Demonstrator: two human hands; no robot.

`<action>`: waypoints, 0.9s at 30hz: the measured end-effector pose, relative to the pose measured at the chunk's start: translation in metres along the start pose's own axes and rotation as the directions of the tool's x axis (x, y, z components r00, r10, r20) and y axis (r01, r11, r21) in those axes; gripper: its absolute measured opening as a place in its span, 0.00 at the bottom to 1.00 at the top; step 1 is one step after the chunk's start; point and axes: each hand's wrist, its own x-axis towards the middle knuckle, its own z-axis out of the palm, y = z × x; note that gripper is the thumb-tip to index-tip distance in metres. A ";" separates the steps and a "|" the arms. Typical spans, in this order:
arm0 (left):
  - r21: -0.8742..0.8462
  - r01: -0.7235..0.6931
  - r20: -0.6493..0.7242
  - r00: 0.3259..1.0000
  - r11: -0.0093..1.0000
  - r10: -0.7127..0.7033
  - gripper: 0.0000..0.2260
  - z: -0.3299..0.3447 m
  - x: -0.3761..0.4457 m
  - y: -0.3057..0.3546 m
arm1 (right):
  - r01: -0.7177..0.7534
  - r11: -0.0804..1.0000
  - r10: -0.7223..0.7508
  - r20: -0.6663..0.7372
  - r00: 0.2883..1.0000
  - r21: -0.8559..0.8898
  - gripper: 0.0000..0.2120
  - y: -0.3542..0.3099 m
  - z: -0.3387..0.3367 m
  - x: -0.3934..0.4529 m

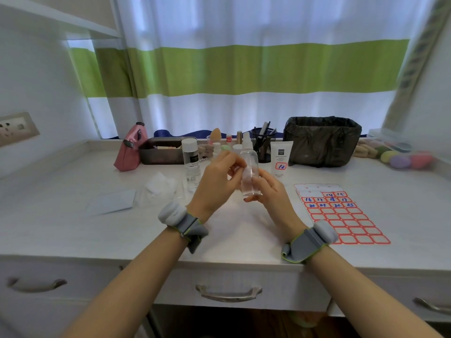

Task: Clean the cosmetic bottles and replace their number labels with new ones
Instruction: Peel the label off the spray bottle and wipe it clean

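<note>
A clear spray bottle [249, 164] stands upright above the middle of the desk, held in my right hand [271, 191], whose fingers wrap its lower part. My left hand [218, 181] is at the bottle's left side, fingertips curled against it near the middle; whether they pinch anything is unclear. A red-bordered sheet of number labels [341, 213] lies flat to the right, some with blue handwritten numbers. A white tube [281, 157] bearing a red label stands behind. A clear bottle with a white cap [191, 164] stands to the left, beside white wipes [158, 189].
A bin lined with a black bag [322, 142] sits at the back right. A black mesh pen cup [263, 145], a dark tray [161, 150] and a pink pouch [130, 150] line the back. Coloured sponges [400, 158] lie far right. A white paper [114, 201] lies at left.
</note>
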 end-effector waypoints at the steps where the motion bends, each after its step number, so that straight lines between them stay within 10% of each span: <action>1: -0.006 0.013 -0.019 1.000 1.000 -0.013 0.02 -0.002 0.004 0.000 | -0.006 1.000 0.007 0.013 1.000 -0.009 0.13 -0.001 0.001 -0.001; 27: 0.052 0.009 -0.002 1.000 0.999 -0.009 0.02 0.002 -0.002 -0.003 | 0.025 0.999 -0.023 0.060 0.998 -0.038 0.10 0.001 -0.001 0.000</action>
